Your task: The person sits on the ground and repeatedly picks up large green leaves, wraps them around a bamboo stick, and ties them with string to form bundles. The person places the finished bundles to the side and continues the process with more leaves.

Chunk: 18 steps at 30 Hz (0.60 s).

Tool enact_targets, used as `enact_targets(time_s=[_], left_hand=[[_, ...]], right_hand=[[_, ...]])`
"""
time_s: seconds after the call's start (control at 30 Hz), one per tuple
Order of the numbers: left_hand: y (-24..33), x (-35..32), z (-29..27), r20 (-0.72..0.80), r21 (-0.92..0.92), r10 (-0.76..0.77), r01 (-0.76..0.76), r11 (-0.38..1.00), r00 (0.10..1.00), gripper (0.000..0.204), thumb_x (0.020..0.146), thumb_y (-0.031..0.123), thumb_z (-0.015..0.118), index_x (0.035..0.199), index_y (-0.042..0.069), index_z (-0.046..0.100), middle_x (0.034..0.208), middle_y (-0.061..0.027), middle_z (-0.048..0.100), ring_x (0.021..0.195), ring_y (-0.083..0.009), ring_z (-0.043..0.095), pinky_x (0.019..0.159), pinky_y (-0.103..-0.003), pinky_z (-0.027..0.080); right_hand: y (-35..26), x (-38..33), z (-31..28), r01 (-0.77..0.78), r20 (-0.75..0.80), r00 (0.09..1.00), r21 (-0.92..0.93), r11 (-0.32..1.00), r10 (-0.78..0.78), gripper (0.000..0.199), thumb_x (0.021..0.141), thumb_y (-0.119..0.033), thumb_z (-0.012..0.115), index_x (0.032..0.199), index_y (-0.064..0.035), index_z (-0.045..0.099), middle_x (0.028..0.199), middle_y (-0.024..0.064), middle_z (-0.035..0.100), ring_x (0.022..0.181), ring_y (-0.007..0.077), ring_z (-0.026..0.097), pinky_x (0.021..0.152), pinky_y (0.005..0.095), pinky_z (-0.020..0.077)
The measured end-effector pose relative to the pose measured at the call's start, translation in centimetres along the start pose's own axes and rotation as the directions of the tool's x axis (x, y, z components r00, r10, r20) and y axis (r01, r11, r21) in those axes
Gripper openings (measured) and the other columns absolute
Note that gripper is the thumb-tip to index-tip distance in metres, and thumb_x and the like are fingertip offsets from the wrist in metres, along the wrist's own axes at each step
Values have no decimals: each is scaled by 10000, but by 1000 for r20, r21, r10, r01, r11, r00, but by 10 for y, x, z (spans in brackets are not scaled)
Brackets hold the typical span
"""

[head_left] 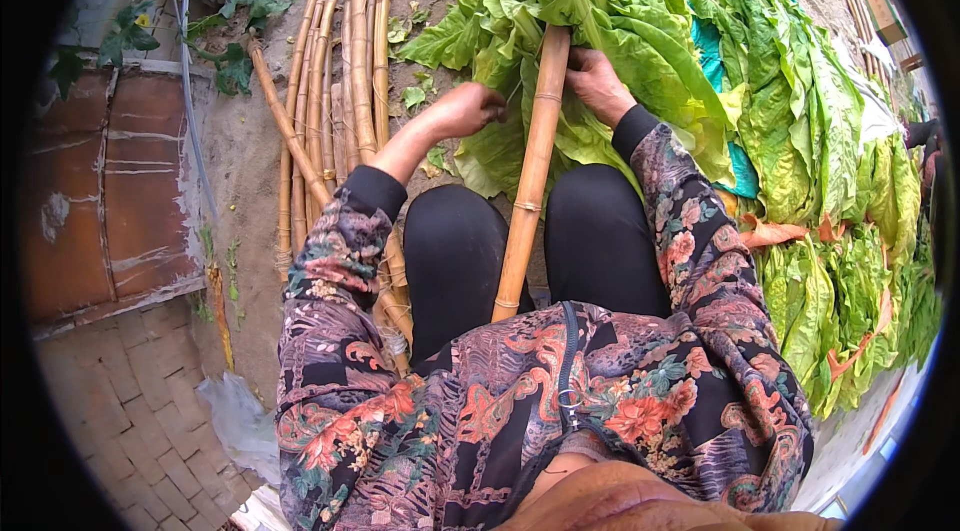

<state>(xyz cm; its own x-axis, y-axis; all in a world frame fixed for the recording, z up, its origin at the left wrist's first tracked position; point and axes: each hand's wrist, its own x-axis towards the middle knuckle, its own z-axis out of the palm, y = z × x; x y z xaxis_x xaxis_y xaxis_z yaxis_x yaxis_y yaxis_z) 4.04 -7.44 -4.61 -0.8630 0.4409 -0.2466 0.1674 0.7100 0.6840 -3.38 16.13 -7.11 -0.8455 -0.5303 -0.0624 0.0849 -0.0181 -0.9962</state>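
Observation:
A bamboo pole (537, 156) runs from my lap, between my knees, up to a heap of large green leaves (640, 41) that hang around its far end. To the left of the pole, my left hand (467, 111) is closed, fingers curled together. Whatever it pinches, if anything, is too small to make out. My right hand (597, 83) is close against the pole's right side, among the leaves. Its fingertips are hidden behind the pole and the leaves, so its grip does not show.
Several bamboo poles (358, 61) lie side by side on the ground at the left. More flattened leaves (785, 91) are piled at the right, partly over a teal cloth (742, 169). A rusty brown panel (140, 196) and brick paving (130, 391) are at far left.

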Motion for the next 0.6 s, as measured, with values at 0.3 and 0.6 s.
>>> enact_targets(time_s=[0.3,0.6], left_hand=[[67,89,-124,-178,-16,148,-153,988,973,259,756,222,696,881,-5,697,774,-134,688,668,-199,635,654,-343,496],[142,32,29,-412,-450,-219,11,893,885,360,918,55,479,1254,-71,515,825,33,535,681,-33,447,581,-178,360]], right_hand=[[-26,-11,6,6,131,991,-108,994,8,198,841,-36,616,1017,53,638,949,71,669,842,115,600,781,274,495],[14,11,8,389,-177,880,-263,883,-441,208,811,-143,632,969,-9,634,956,156,645,923,235,590,800,366,459]])
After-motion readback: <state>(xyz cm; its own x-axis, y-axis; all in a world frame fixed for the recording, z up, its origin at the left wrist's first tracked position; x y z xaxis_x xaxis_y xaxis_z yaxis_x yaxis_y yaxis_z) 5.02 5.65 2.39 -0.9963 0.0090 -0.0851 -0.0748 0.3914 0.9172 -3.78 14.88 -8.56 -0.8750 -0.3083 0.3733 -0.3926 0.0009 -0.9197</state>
